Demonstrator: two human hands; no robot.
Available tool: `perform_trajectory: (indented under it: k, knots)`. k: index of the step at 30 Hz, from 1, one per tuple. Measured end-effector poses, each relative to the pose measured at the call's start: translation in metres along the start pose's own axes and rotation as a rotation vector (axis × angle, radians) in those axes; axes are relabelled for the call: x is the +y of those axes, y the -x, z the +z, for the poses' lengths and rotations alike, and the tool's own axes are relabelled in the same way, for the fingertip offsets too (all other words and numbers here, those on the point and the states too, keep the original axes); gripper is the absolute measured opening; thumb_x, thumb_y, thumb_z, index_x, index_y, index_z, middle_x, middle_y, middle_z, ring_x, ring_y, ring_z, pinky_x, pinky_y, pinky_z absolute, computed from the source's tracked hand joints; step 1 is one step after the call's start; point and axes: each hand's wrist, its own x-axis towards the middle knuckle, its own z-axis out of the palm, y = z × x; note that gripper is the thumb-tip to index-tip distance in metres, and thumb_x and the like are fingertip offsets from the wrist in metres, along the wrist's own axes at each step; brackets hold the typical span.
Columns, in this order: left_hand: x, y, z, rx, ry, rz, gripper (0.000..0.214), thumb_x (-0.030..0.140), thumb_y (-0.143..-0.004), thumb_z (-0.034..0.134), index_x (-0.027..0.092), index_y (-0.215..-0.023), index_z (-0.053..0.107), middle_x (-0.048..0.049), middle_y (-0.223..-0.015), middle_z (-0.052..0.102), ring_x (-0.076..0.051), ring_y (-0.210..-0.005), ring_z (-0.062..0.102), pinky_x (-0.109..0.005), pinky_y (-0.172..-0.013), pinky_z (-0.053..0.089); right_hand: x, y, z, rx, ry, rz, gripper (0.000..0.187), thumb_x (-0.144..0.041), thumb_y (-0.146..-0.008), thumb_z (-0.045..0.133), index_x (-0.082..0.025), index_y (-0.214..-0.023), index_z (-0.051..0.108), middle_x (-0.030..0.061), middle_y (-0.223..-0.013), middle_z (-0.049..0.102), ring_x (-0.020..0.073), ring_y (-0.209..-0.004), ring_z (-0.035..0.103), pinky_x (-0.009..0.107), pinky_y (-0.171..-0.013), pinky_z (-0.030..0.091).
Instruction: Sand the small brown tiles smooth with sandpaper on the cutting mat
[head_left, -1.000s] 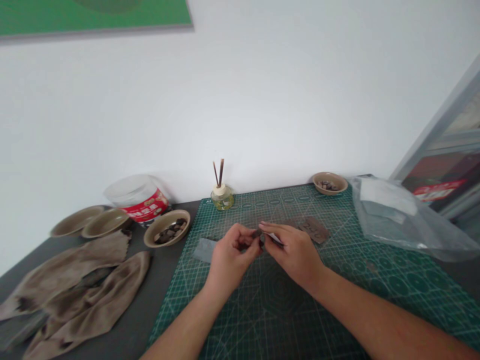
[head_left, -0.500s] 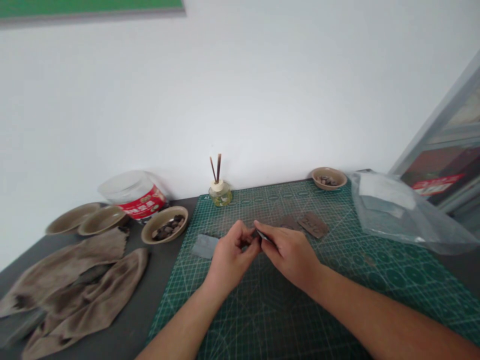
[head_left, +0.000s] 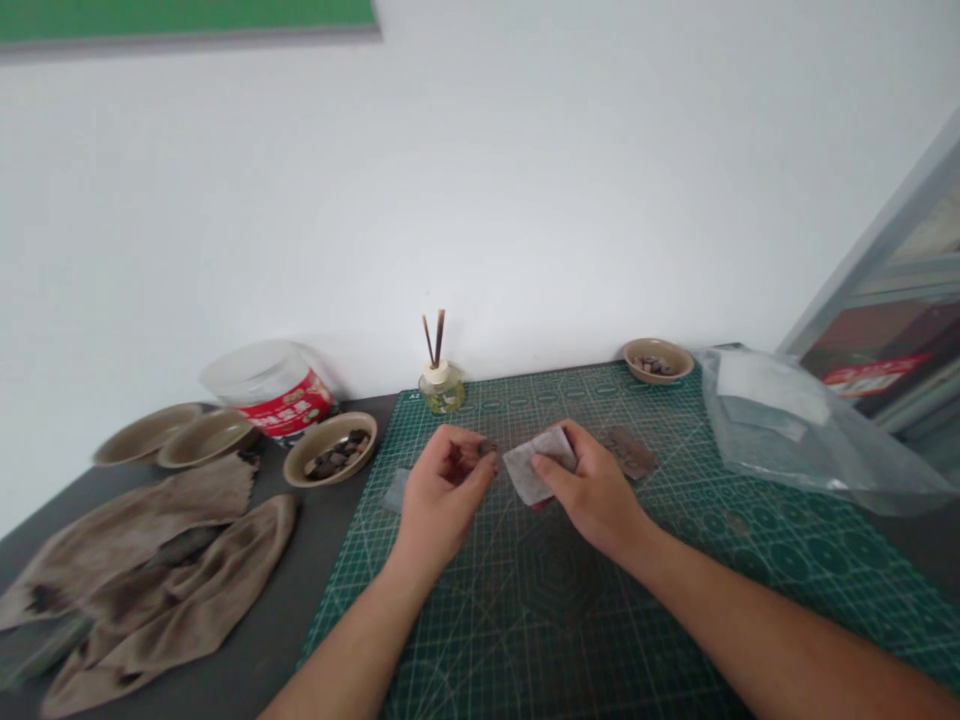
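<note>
The grip of the left hand is a narrow pinch, thumb and bent fingers holding a small dark stone over the green mat. The stone's bare end points right; the fingers cover too much of it to tell its long axis. The right hand grips a pale grey sheet, thumb flat on its face. The sheet slants, one corner pointing left, just beside the stone; looking nearly square, it shows no clear long axis. A brown sheet lies beyond the right hand, and a bowl of stones stands on the bench.
</note>
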Motion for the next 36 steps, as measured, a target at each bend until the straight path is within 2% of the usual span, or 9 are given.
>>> perform_trajectory:
  k: [3, 6, 10, 14, 20, 23, 26, 30, 36]
  knots:
    - [0.000, -0.001, -0.002, 0.053, 0.047, 0.044, 0.021, 0.019, -0.080, 0.066, 0.020, -0.098, 0.056, 0.0028, -0.077, 0.055, -0.012, -0.069, 0.057, -0.023, -0.063, 0.047, 0.006, 0.000, 0.002, -0.281, -0.074, 0.110, 0.017, -0.033, -0.083, 0.062, -0.021, -0.093, 0.055, -0.0023, -0.073, 0.063, 0.0128, -0.055, 0.059, 0.020, -0.044, 0.044]
    - [-0.001, -0.001, -0.004, 0.037, 0.049, 0.049, 0.019, 0.019, -0.081, 0.065, 0.019, -0.099, 0.058, 0.0023, -0.077, 0.057, -0.012, -0.068, 0.058, -0.023, -0.063, 0.048, 0.005, 0.006, 0.004, -0.535, 0.061, 0.025, 0.027, -0.032, -0.076, 0.071, -0.021, -0.098, 0.060, -0.0016, -0.077, 0.066, 0.0135, -0.057, 0.060, 0.022, -0.050, 0.046]
    - [-0.004, 0.001, -0.004, -0.044, 0.023, -0.008, 0.023, 0.018, -0.079, 0.068, 0.018, -0.101, 0.061, 0.0018, -0.077, 0.058, -0.011, -0.069, 0.057, -0.022, -0.063, 0.045, -0.002, 0.007, 0.003, -0.341, 0.398, -0.217, 0.045, -0.033, -0.071, 0.077, -0.021, -0.111, 0.061, 0.0055, -0.099, 0.065, 0.0217, -0.088, 0.063, 0.034, -0.078, 0.048]
    - [-0.007, 0.001, -0.004, -0.220, 0.050, -0.081, 0.019, 0.021, -0.080, 0.067, 0.017, -0.096, 0.060, 0.0019, -0.073, 0.059, -0.011, -0.066, 0.056, -0.023, -0.063, 0.045, -0.008, 0.002, -0.003, -0.193, 0.308, -0.279, 0.038, -0.027, -0.079, 0.068, -0.022, -0.116, 0.058, 0.0044, -0.105, 0.063, 0.0159, -0.084, 0.060, 0.030, -0.076, 0.048]
    - [0.001, 0.002, -0.012, -0.367, -0.220, 0.021, 0.010, 0.020, -0.080, 0.064, 0.017, -0.075, 0.055, 0.0033, -0.069, 0.057, -0.011, -0.069, 0.055, -0.022, -0.065, 0.042, 0.005, -0.005, -0.003, -0.292, -0.036, -0.110, 0.024, -0.032, -0.084, 0.065, -0.020, -0.105, 0.060, 0.0019, -0.094, 0.067, 0.0133, -0.076, 0.060, 0.025, -0.067, 0.047]
    - [0.007, 0.004, -0.012, -0.462, -0.341, 0.048, 0.003, 0.019, -0.080, 0.061, 0.019, -0.079, 0.059, 0.0043, -0.069, 0.056, -0.011, -0.066, 0.053, -0.022, -0.062, 0.040, 0.014, -0.008, 0.000, -0.315, -0.080, -0.013, 0.027, -0.038, -0.080, 0.070, -0.018, -0.096, 0.060, 0.0018, -0.088, 0.068, 0.0140, -0.076, 0.061, 0.025, -0.066, 0.047]
    - [0.014, 0.007, -0.012, -0.525, -0.419, 0.031, 0.015, 0.017, -0.078, 0.062, 0.021, -0.092, 0.059, 0.0044, -0.074, 0.060, -0.011, -0.068, 0.056, -0.023, -0.062, 0.040, 0.015, -0.008, 0.001, -0.333, -0.034, 0.022, 0.024, -0.034, -0.078, 0.071, -0.018, -0.092, 0.060, 0.0004, -0.082, 0.067, 0.0137, -0.073, 0.061, 0.024, -0.064, 0.047]
    - [0.028, 0.005, -0.026, -0.597, -0.580, 0.054, 0.021, 0.021, -0.077, 0.062, 0.022, -0.098, 0.056, 0.0013, -0.085, 0.061, -0.016, -0.080, 0.057, -0.027, -0.070, 0.043, 0.008, -0.005, -0.005, -0.372, 0.100, -0.089, 0.017, -0.019, -0.076, 0.067, -0.018, -0.092, 0.064, -0.0008, -0.081, 0.064, 0.0119, -0.070, 0.060, 0.023, -0.064, 0.047]
    - [0.028, 0.004, -0.042, -0.898, -0.843, 0.079, 0.030, 0.032, -0.070, 0.075, 0.025, -0.097, 0.063, -0.0027, -0.099, 0.058, -0.025, -0.100, 0.052, -0.034, -0.083, 0.039, 0.001, 0.001, -0.009, -0.590, 0.230, -0.281, 0.021, -0.012, -0.069, 0.068, -0.018, -0.089, 0.068, -0.0003, -0.088, 0.062, 0.0101, -0.070, 0.060, 0.020, -0.064, 0.047]
